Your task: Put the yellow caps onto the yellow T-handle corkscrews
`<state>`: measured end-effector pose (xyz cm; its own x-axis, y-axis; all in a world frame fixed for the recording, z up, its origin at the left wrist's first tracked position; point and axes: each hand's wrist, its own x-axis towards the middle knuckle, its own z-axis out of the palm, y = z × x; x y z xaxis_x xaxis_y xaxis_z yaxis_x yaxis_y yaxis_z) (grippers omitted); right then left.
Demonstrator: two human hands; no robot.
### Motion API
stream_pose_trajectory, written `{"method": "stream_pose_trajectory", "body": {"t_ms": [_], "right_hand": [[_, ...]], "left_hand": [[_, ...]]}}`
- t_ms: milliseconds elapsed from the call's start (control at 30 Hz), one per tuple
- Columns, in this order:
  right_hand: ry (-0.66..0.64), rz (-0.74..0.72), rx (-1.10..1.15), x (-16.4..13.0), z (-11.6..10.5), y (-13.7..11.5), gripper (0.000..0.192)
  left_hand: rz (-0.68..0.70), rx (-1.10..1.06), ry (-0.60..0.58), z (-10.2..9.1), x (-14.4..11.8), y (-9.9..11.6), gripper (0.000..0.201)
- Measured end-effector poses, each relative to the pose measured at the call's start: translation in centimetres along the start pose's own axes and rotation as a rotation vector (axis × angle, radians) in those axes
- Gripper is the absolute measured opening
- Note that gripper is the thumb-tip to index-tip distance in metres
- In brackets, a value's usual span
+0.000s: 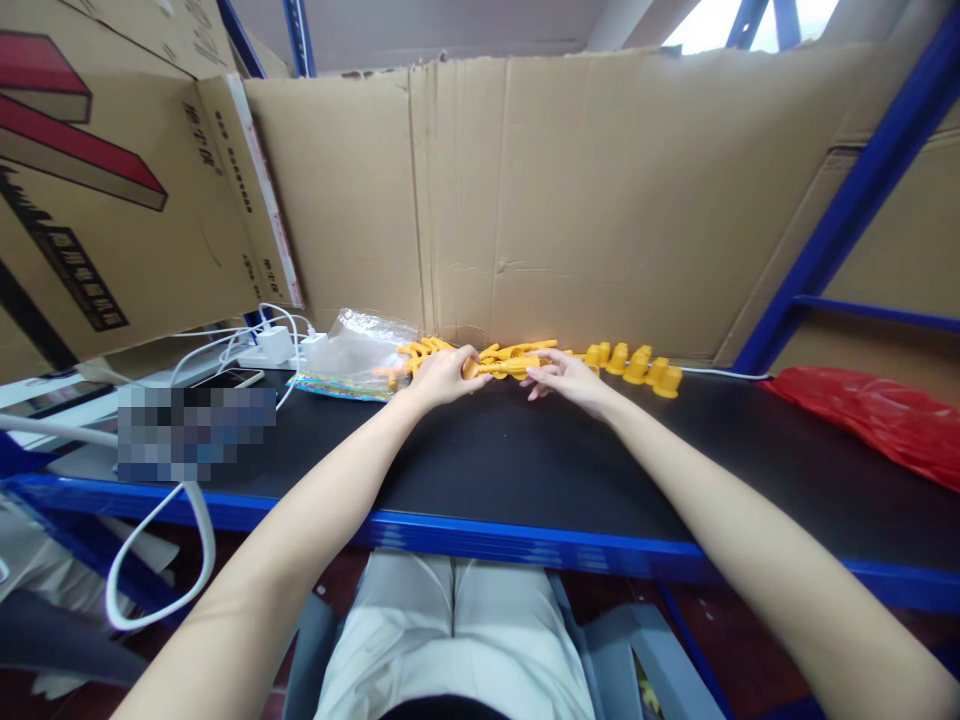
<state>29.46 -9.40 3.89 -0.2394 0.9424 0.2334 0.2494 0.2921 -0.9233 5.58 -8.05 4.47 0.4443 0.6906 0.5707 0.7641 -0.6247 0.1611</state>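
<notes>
At the far edge of the black table point(525, 470), your left hand point(442, 378) and right hand point(566, 378) meet over a pile of yellow plastic parts point(510, 355). Your left fingers are curled closed around one long yellow piece point(495, 368); your right fingers lie narrow and bent on its other end. Just right of the pile, a row of small yellow caps point(637, 365) stands against the cardboard wall point(600, 200). Left of the pile lies a clear plastic bag point(360, 355), then white chargers point(274, 345) and a phone point(229, 378). A red bag point(877, 415) sits well apart at your right
</notes>
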Motion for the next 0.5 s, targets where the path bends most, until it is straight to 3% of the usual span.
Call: {"method": "stream_pose_trajectory", "body": {"t_ms": [300, 500], "right_hand": [[0.016, -0.017, -0.040, 0.15, -0.19, -0.04, 0.044], [0.034, 0.016, 0.052, 0.24, 0.16, 0.11, 0.039]], "left_hand": [[0.017, 0.013, 0.010, -0.03, -0.08, 0.35, 0.038], [0.023, 0.016, -0.003, 0.05, -0.01, 0.37, 0.037]]}}
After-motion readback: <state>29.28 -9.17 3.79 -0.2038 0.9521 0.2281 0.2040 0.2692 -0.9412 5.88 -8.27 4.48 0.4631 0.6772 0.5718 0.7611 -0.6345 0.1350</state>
